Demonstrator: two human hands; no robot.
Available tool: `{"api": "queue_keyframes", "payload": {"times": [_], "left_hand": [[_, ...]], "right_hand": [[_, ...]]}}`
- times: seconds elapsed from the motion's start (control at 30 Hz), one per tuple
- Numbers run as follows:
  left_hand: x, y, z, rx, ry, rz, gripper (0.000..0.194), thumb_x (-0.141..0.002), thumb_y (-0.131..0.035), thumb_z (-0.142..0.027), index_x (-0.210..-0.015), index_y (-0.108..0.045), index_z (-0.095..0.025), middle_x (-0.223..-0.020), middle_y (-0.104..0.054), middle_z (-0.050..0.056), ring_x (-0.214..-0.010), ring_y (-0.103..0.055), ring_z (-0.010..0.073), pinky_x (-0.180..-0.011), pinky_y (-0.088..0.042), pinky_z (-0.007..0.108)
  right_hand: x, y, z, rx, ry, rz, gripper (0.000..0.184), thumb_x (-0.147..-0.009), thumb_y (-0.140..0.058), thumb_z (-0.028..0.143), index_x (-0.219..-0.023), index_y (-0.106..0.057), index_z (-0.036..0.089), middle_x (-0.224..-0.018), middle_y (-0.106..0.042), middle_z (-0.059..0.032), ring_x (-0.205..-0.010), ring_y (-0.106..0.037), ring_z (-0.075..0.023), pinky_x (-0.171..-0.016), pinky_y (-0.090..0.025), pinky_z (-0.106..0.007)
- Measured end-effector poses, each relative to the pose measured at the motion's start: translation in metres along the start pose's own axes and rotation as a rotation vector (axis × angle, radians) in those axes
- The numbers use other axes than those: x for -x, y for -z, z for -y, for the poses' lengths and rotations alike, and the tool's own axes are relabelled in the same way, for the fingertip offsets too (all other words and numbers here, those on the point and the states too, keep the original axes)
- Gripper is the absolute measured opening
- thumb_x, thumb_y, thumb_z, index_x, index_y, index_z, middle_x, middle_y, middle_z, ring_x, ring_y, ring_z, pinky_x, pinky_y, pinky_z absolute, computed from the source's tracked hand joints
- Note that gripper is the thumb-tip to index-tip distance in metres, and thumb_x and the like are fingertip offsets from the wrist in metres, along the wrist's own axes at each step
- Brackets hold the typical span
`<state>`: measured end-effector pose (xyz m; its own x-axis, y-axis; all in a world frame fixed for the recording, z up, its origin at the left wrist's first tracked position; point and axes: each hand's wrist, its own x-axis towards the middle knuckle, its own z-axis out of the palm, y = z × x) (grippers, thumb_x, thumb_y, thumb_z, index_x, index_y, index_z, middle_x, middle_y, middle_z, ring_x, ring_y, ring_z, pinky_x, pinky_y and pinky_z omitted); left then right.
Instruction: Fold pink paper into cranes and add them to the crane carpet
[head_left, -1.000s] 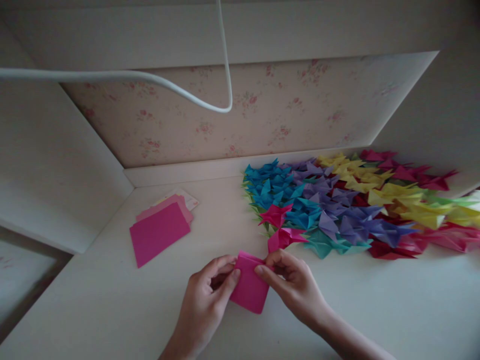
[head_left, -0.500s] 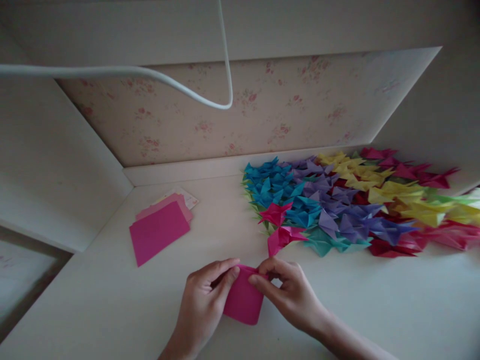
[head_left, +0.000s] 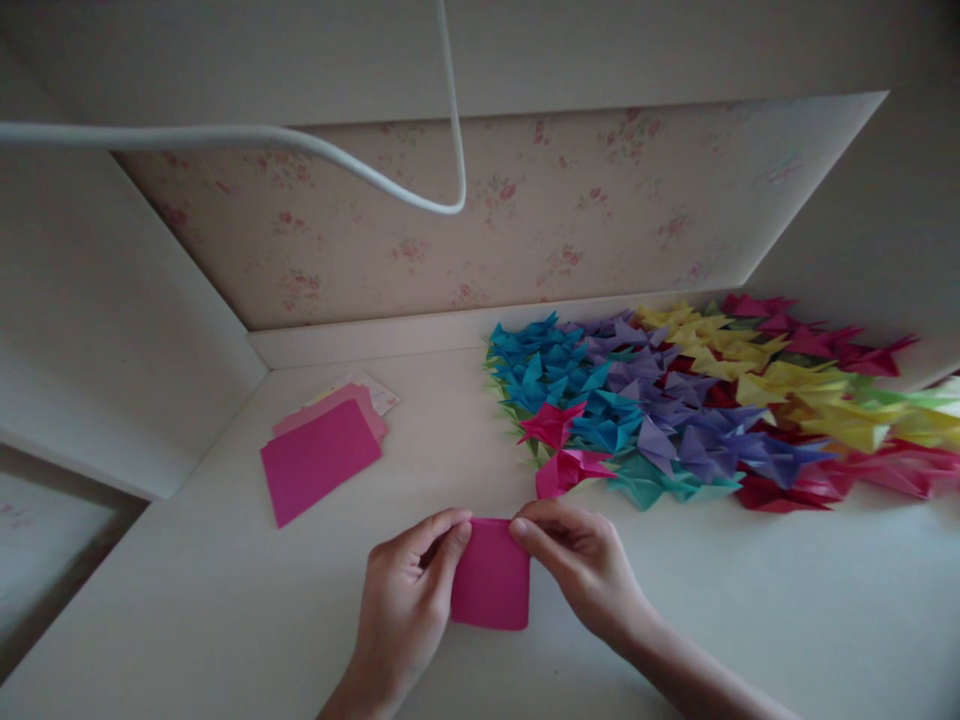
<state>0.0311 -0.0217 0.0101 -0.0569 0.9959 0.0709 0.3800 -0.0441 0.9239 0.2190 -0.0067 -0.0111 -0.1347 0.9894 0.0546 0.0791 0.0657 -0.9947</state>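
Observation:
A folded square of magenta origami paper (head_left: 490, 580) is held just over the white desk, its far edge level between my two hands. My left hand (head_left: 412, 590) pinches the far left corner between thumb and forefinger. At the far right corner, my right hand (head_left: 581, 560) grips the paper the same way, thumb on top. The fingers under the sheet are partly hidden. Just beyond my right hand lies a bright pink folded paper crane (head_left: 571, 470), at the front of a large group of cranes.
Rows of blue cranes (head_left: 544, 370), purple cranes (head_left: 701, 435) and yellow cranes (head_left: 817, 390) cover the right rear of the desk (head_left: 225, 620). A stack of pink paper sheets (head_left: 322, 460) lies at the left. A white cable (head_left: 360, 180) hangs in front of the flowered back panel (head_left: 525, 230).
The folded paper was tilted and has been turned so its edges sit nearly square to me. It dipped toward me, then rose slightly. Both hands kept their pinch near its far edge.

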Motion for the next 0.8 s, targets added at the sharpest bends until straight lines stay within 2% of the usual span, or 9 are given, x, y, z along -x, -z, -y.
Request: {"api": "queue_keyframes", "payload": {"times": [0.1,0.23,0.33,0.5,0.7,0.8], "left_hand": [[0.0,-0.001,0.001,-0.007,0.002,-0.007,0.023,-0.087,-0.064,-0.038,-0.095,-0.079,-0.023,-0.095,-0.08,0.006,-0.084,-0.075,0.0239,-0.074,-0.058,0.025],[-0.001,-0.001,0.003,-0.011,0.026,-0.015,0.027,-0.087,-0.064,-0.04,-0.101,-0.079,-0.023,-0.102,-0.079,0.006,-0.092,-0.074,0.0256,-0.081,-0.059,0.028],[-0.002,0.0,0.004,-0.007,0.052,0.007,0.033,-0.086,-0.064,-0.042,-0.11,-0.075,-0.022,-0.106,-0.078,0.006,-0.093,-0.074,0.0255,-0.08,-0.059,0.028],[-0.003,-0.001,0.003,0.002,0.065,0.036,0.027,-0.087,-0.063,-0.043,-0.095,-0.078,-0.021,-0.096,-0.08,0.006,-0.084,-0.075,0.0222,-0.074,-0.058,0.024],[-0.004,0.0,0.002,0.098,0.108,0.015,0.028,-0.085,-0.066,-0.043,-0.094,-0.076,-0.019,-0.093,-0.08,0.007,-0.081,-0.074,0.022,-0.071,-0.058,0.024],[-0.005,0.001,0.002,0.128,0.129,-0.017,0.029,-0.084,-0.068,-0.043,-0.095,-0.075,-0.018,-0.095,-0.079,0.007,-0.084,-0.073,0.0215,-0.074,-0.057,0.023]], "right_hand": [[-0.001,-0.002,0.0,-0.041,-0.019,-0.029,0.024,-0.085,-0.068,0.04,-0.086,-0.073,0.016,-0.071,-0.068,-0.0032,-0.064,-0.059,-0.015,-0.057,-0.046,-0.023],[-0.003,-0.002,0.007,0.011,-0.011,0.017,0.03,-0.088,-0.063,0.04,-0.073,-0.07,0.015,-0.064,-0.061,-0.0016,-0.059,-0.054,-0.0136,-0.053,-0.043,-0.022],[-0.002,-0.001,0.011,0.018,-0.024,0.016,0.032,-0.088,-0.062,0.042,-0.073,-0.068,0.015,-0.063,-0.059,-0.001,-0.058,-0.052,-0.0135,-0.052,-0.041,-0.023],[-0.002,-0.002,0.007,-0.01,-0.034,0.009,0.029,-0.088,-0.063,0.041,-0.075,-0.069,0.015,-0.065,-0.06,-0.0013,-0.061,-0.053,-0.0137,-0.054,-0.042,-0.022],[-0.004,-0.003,0.002,-0.132,-0.095,0.054,0.03,-0.089,-0.063,0.043,-0.081,-0.07,0.015,-0.07,-0.062,-0.0013,-0.065,-0.057,-0.0138,-0.06,-0.047,-0.023],[-0.004,-0.003,0.002,-0.139,-0.124,0.106,0.034,-0.091,-0.059,0.045,-0.079,-0.068,0.015,-0.07,-0.063,-0.002,-0.067,-0.059,-0.0152,-0.063,-0.049,-0.025]]}}
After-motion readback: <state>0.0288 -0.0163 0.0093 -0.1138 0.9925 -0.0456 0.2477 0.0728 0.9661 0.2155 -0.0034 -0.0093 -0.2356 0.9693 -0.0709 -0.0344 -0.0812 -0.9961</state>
